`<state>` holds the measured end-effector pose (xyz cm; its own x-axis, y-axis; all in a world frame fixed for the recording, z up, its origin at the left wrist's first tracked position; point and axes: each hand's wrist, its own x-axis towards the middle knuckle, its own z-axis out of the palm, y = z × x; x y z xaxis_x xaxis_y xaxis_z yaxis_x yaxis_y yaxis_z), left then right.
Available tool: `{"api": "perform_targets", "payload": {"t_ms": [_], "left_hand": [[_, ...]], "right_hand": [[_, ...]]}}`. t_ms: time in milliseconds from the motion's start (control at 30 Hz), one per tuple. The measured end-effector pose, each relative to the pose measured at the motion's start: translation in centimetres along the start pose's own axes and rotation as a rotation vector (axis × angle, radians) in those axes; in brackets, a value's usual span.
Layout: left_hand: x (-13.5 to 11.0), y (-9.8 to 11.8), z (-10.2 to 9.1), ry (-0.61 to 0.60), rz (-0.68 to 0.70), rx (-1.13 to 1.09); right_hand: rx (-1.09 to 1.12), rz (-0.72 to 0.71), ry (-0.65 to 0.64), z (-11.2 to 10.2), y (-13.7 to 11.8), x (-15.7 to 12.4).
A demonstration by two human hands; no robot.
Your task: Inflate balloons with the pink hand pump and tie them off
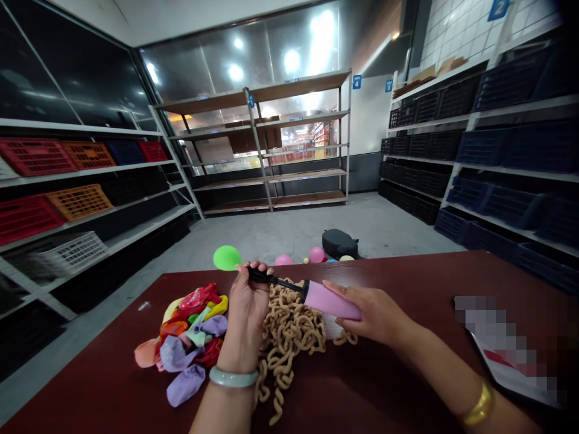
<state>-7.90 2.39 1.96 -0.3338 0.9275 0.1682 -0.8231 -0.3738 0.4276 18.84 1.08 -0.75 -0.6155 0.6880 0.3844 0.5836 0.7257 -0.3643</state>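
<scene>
Fingers of the left hand (248,293) curl snugly round the black end of the pump (332,299), near the neck of the green balloon (227,258), probably to steady the join. In the same head view, the right hand (371,310) wraps the pink barrel, thumb along the top, likely for a firm hold while the black rod shows between the two grips. Held so, the pump hangs above the table (429,283), over a heap of brown coils (294,325) (the limp balloons (194,331) lie to the left, perhaps kept within easy reach). Beyond, shelves (90,128) carry red crates (38,157), orange crates (85,154) and a white crate (76,253) at left, blue crates (515,202) at right; their contents I cannot make out
</scene>
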Motion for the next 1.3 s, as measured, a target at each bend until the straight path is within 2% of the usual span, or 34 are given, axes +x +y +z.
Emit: {"api": "perform_targets", "payload": {"t_ms": [67,167,367,500,633,767,900,1100,1300], "left_hand": [[0.3,0.8,0.0,0.003,0.017,0.001],[0.2,0.6,0.0,-0.002,0.044,0.020],[-1.1,-1.8,0.4,0.021,0.095,0.090],[-2.8,-3.8,1.2,0.038,0.066,0.203],[-3.9,-4.9,2.1,0.039,0.006,0.228],[-3.9,-4.1,2.6,-0.013,-0.125,0.194],[-3.9,-3.5,2.7,-0.052,-0.176,0.159],[-3.3,-3.8,1.9,-0.084,-0.109,0.049],[-0.5,-0.1,0.4,0.008,0.009,0.000]], "right_hand": [[0.032,-0.007,-0.015,-0.5,0.3,-0.1],[0.078,0.008,-0.046,-1.2,0.7,-0.2],[0.180,0.052,-0.058,-1.2,0.8,-0.3],[0.245,0.075,-0.047,-0.8,0.1,-0.2],[0.288,0.097,-0.043,-1.4,-0.7,-0.1],[0.288,0.103,-0.039,-2.0,-0.6,-0.1],[0.269,0.121,-0.035,-1.8,0.0,-0.2],[0.299,0.111,-0.050,-1.8,-0.9,0.0],[0.456,0.129,-0.127,-1.2,0.3,0.0]]}}
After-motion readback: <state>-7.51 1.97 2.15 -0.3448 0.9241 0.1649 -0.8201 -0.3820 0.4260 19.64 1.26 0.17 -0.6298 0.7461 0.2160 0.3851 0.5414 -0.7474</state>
